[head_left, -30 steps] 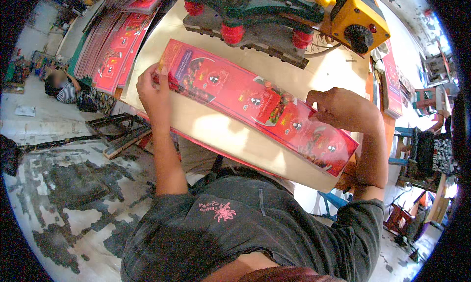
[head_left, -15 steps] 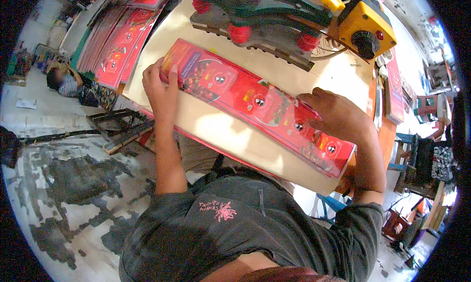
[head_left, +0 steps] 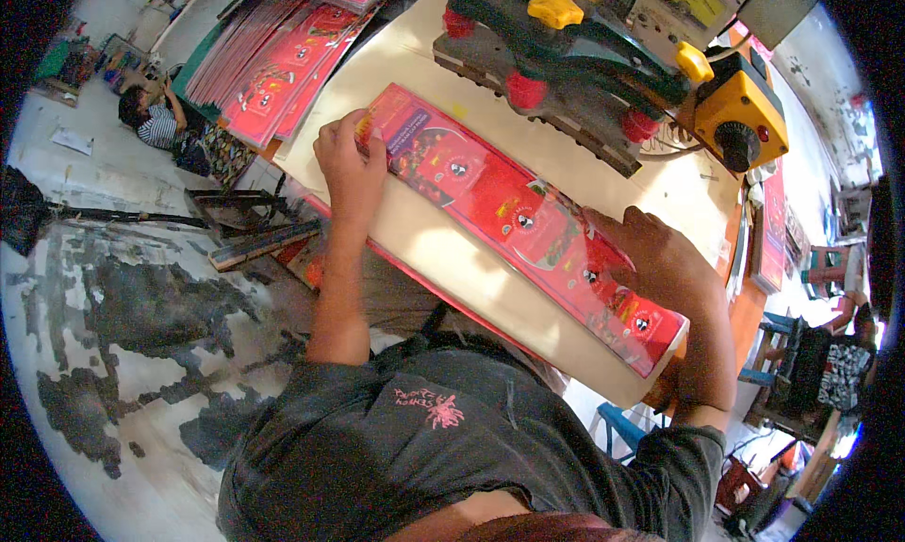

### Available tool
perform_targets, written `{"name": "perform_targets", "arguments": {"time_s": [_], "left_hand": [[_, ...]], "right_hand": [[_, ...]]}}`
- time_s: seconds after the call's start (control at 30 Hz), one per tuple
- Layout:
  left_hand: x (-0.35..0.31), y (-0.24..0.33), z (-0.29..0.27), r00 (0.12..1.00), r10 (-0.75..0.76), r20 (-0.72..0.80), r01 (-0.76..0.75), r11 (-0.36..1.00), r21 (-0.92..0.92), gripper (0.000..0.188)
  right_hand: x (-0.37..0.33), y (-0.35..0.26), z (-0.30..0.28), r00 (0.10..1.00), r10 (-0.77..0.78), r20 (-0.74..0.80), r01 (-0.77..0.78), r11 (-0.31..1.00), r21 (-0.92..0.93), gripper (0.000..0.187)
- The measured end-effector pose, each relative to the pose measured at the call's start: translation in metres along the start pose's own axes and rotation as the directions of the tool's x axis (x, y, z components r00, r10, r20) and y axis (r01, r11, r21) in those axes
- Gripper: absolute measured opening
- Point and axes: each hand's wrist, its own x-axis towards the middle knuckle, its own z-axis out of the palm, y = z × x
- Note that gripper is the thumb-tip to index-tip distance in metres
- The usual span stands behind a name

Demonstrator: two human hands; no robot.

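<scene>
A long, glossy red printed strip (head_left: 528,212), with food pictures and round emblems, lies slantwise across a cream board (head_left: 452,259). It looks like several flat layers with a clear plastic cover. My left hand (head_left: 351,165) pinches the strip's far-left end, thumb on top and fingers around the edge. Bent over the far long edge, toward the right end, are the fingers of my right hand (head_left: 665,254). That hand grips the strip there, its fingertips partly hidden.
Beyond the strip stands a dark green machine (head_left: 566,52) with red and yellow knobs. A yellow control box (head_left: 740,113) with a black dial is beside it. Stacked red printed sheets (head_left: 292,71) lie at far left. Another person (head_left: 156,127) sits low on the left.
The view has shifted, so the machine and the sheet stack appear lower and further right. Both hands stay on the strip, which keeps about the same place on the board.
</scene>
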Motion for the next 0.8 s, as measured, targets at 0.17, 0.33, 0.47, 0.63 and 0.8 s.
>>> {"name": "perform_targets", "arguments": {"time_s": [0.17, 0.33, 0.47, 0.63, 0.8], "left_hand": [[0.000, 0.006, -0.002, 0.999, -0.030, 0.015, 0.030, 0.999, 0.016, 0.031], [-0.002, 0.002, 0.000, 1.000, -0.009, 0.011, 0.008, 1.000, 0.019, 0.030], [0.002, 0.004, -0.001, 0.999, 0.036, 0.002, -0.036, 0.999, 0.024, 0.029], [0.037, 0.017, -0.019, 0.985, 0.169, 0.038, -0.166, 0.983, -0.071, 0.031], [0.125, -0.009, 0.001, 0.988, 0.029, 0.150, 0.018, 0.952, -0.306, 0.031]], "right_hand": [[-0.001, 0.003, 0.005, 1.000, -0.005, -0.008, 0.005, 1.000, -0.013, 0.082], [-0.002, -0.001, 0.004, 1.000, 0.006, -0.003, -0.006, 1.000, -0.004, 0.083], [-0.003, -0.008, 0.003, 1.000, 0.028, 0.005, -0.027, 0.999, -0.028, 0.083], [-0.009, -0.009, 0.012, 0.998, 0.015, -0.053, -0.017, 0.999, -0.031, 0.083], [-0.007, -0.009, 0.016, 0.999, 0.003, -0.051, -0.005, 0.999, -0.037, 0.083]]}}
